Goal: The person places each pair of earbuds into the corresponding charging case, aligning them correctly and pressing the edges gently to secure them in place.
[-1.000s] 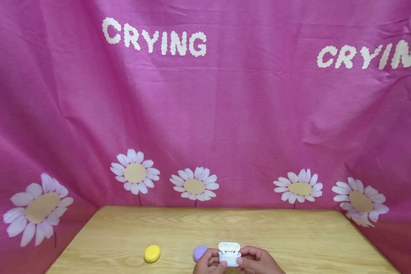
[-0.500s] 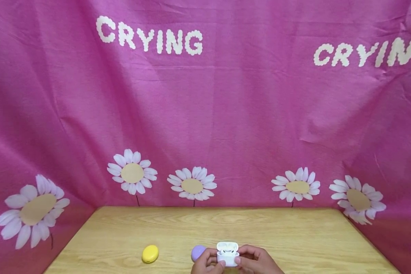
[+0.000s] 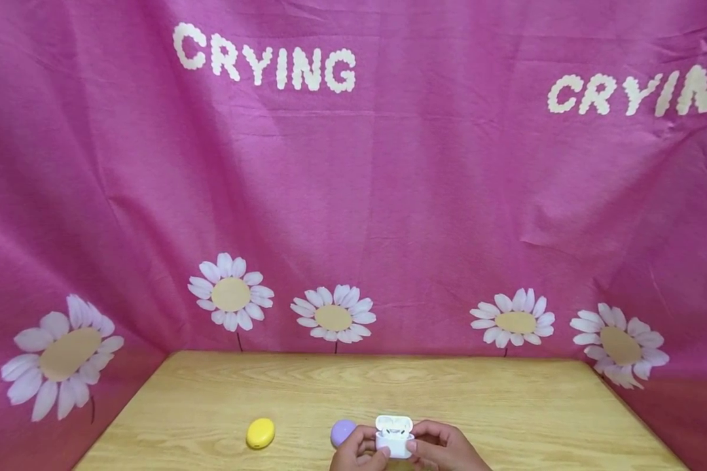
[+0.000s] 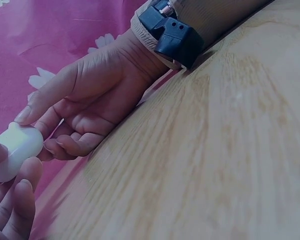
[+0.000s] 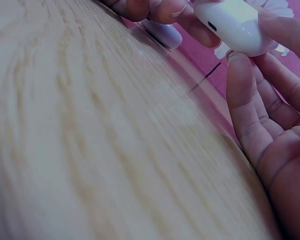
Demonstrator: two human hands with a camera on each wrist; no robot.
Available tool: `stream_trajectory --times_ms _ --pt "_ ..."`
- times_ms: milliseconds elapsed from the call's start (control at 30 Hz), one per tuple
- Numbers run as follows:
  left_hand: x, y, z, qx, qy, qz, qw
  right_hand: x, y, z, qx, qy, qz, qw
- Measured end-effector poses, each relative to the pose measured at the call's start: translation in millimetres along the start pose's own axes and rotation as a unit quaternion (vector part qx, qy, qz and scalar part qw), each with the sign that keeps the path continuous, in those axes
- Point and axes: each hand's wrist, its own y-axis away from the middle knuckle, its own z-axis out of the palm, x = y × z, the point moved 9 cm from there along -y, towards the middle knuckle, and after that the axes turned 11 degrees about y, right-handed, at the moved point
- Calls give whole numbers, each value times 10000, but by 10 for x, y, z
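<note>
A white earbud case (image 3: pixel 394 447) with its lid flipped up is held between both hands near the table's front. Dark-marked white earbuds show inside it in the head view. My left hand (image 3: pixel 361 450) pinches the case's left side, its thumb on the front. The right hand (image 3: pixel 446 448) grips the opposite side with thumb and fingers. In the left wrist view the case (image 4: pixel 21 150) sits between the fingertips of both hands. The right wrist view shows the underside of the case (image 5: pixel 235 27), with a dark port, above the table.
A purple rounded case (image 3: pixel 343 433) lies just behind the left hand, partly covered by it. Farther left on the wooden table (image 3: pixel 306 386) rests a yellow oval case (image 3: pixel 260 433). A pink curtain (image 3: pixel 424 196) with printed daisies surrounds the table.
Both hands keep the same hold on the open white case. The whole head view shifts slightly; the yellow and purple cases stay put on the table.
</note>
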Motion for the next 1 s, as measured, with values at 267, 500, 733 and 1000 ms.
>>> stream_trajectory --times_ms 267,500,733,1000 --pt "13 2 -11 0 -37 20 10000 34 -9 -10 92 64 106 9999" --pt "-17 12 -50 149 95 -218 9996 56 -7 -29 374 111 308 9988" --pt "-90 -56 -46 505 257 -208 9982 94 34 -142 964 127 762 9923" --pt "-26 -129 48 955 -265 124 9950 82 127 -266 2152 -133 882 9725"
